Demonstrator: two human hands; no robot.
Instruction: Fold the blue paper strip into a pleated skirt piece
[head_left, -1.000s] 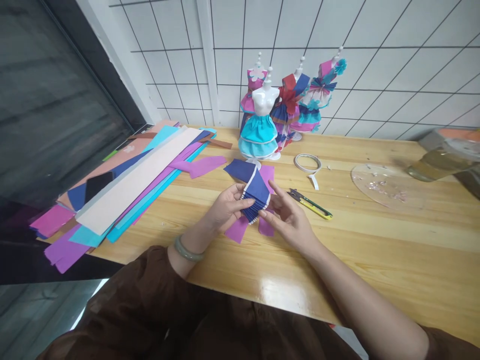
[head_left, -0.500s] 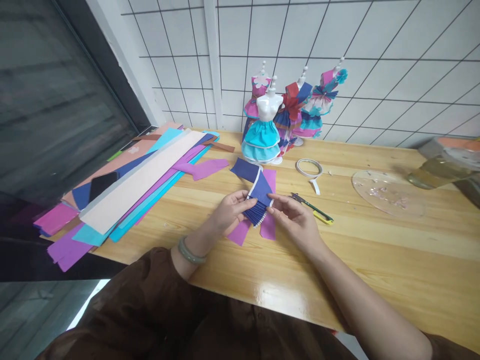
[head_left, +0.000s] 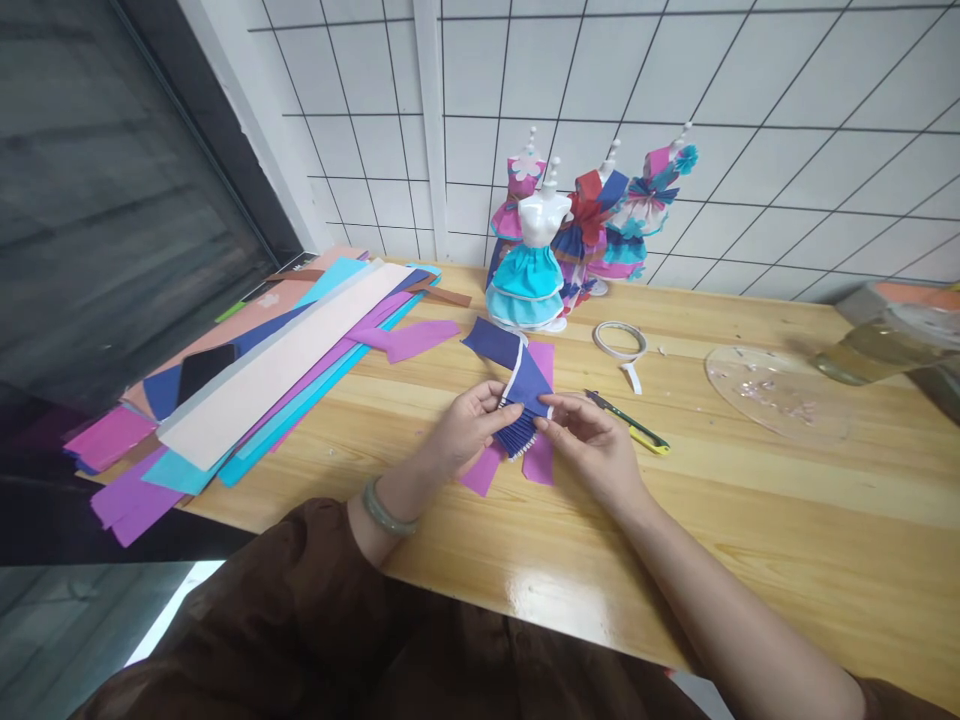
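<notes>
A dark blue strip (head_left: pixel 531 384) with a white edge is partly folded into narrow pleats near the table's middle. My left hand (head_left: pixel 474 425) pinches the pleated part from the left, thumb on top. On the other side, my right hand (head_left: pixel 592 440) grips the strip's right edge between thumb and fingers. The strip's far end reaches up and left over the wood. Beneath it lie purple pieces (head_left: pixel 538 465), their ends showing below and to the upper right. A green and yellow cutter (head_left: pixel 630 424) rests just right of my right hand.
Long coloured strips (head_left: pixel 285 365) and a dark phone (head_left: pixel 204 372) lie at the left. Small dressed mannequins (head_left: pixel 544 220) stand at the back. A tape roll (head_left: pixel 619 340), a clear round plate (head_left: pixel 772 390) and a glass vessel (head_left: pixel 862 350) are to the right.
The view has shifted slightly. Both hands keep their grip on the blue strip, and its pleats sit a little differently between the fingers.
</notes>
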